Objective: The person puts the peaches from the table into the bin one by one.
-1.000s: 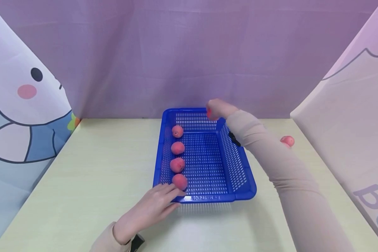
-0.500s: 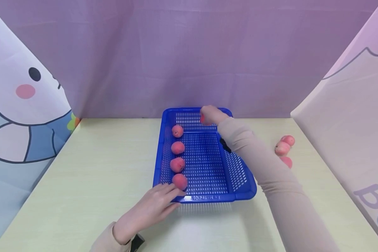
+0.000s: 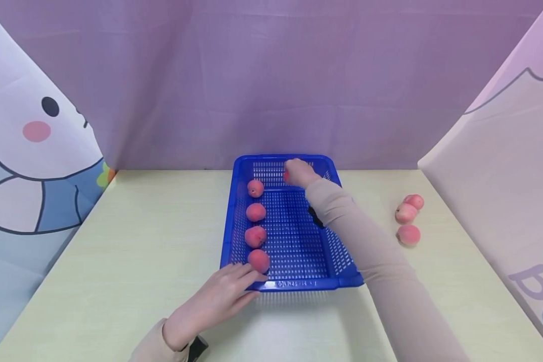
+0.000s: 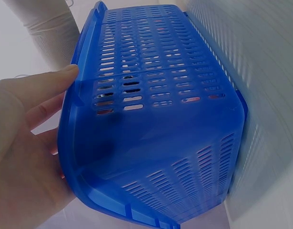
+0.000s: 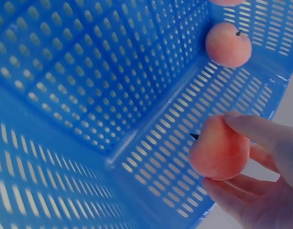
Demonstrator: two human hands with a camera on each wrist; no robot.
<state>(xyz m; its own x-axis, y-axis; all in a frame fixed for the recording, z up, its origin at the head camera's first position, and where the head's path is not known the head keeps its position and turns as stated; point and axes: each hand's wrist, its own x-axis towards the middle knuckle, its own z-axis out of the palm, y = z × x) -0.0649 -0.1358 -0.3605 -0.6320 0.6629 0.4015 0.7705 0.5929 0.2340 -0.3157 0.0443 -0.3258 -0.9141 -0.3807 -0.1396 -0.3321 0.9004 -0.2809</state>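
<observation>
A blue plastic basket with slotted walls sits mid-table in the head view. Down its left side runs a row of several peaches. The left hand grips the near-left corner of the rim, fingers over the top and thumb outside, as the left wrist view also shows. Inside the far end, the right hand holds another peach between thumb and fingers, its dark stem pointing away from the palm. In the head view that peach is mostly covered by the hand. A peach from the row appears beyond it in the right wrist view.
Three more peaches lie close together on the pale tabletop, to the right of the basket. A purple cloth hangs behind the table, and printed panels stand at both sides.
The right hand has moved left and down from over the far-right rim into the basket, carrying its peach. The peaches at right came out from behind the sleeve. The left hand stays put.
</observation>
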